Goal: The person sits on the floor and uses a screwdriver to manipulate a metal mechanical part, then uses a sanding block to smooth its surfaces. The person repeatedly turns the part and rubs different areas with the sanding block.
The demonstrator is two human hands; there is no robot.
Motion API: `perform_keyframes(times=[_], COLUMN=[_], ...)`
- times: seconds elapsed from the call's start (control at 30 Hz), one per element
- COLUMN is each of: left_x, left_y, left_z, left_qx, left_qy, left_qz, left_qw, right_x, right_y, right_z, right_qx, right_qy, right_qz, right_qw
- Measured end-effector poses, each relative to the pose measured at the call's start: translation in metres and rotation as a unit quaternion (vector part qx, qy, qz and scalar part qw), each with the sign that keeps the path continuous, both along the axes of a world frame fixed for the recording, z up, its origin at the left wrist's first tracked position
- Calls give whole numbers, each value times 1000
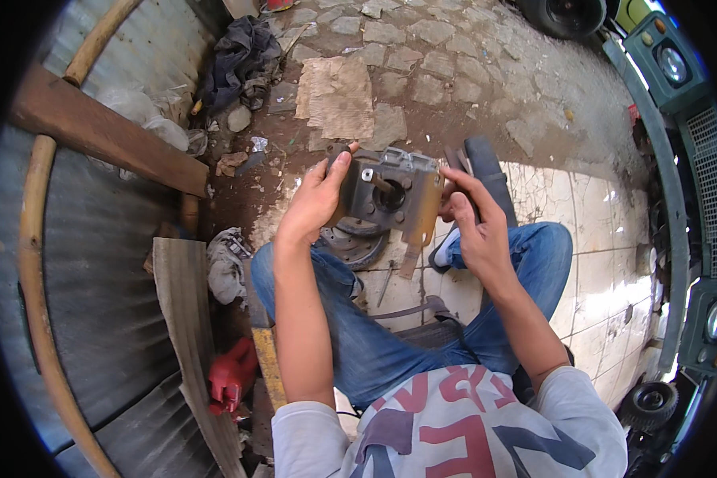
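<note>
A worn metal mechanical housing with a protruding round shaft, bolt heads and a greyish block on top is held up between my knees. My left hand is closed around its dark left side, thumb on top. At its right edge, my right hand has bent fingers against the metal; part of this grip is hidden. Below the housing lies a round dark metal part, partly covered by my left wrist and the housing. A thin screwdriver-like tool lies on the tiles near it.
Pale floor tiles meet stone paving, where a flattened cardboard piece lies. Corrugated metal sheeting and a wooden beam stand on the left, above a red object. A green vehicle front lines the right.
</note>
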State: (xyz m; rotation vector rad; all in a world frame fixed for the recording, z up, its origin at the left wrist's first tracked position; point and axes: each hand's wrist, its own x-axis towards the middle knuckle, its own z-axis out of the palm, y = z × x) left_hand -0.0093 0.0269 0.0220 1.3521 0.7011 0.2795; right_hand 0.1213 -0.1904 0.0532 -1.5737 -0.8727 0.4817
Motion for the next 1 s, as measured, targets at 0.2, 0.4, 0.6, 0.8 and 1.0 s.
perform_keyframes(times=[0.2, 0.4, 0.6, 0.8, 1.0], left_x=[-2, -12, -22, -12, -30], left_y=[-34, -76, -104, -146, -162], left_z=[9, 12, 16, 21, 1], left_qx=[-141, -208, -219, -206, -79], left_qy=[-93, -163, -187, -174, -116], left_qz=[99, 225, 305, 317, 203], left_qw=[981, 938, 908, 909, 969], right_x=[2, 25, 41, 65, 72], right_y=[30, 45, 60, 85, 102], right_z=[10, 7, 6, 4, -11], right_qx=[4, -46, -92, -79, -1], right_qy=[0, -44, -48, -128, -132], right_qz=[-39, -23, 54, 58, 18], right_qw=[999, 998, 993, 987, 991])
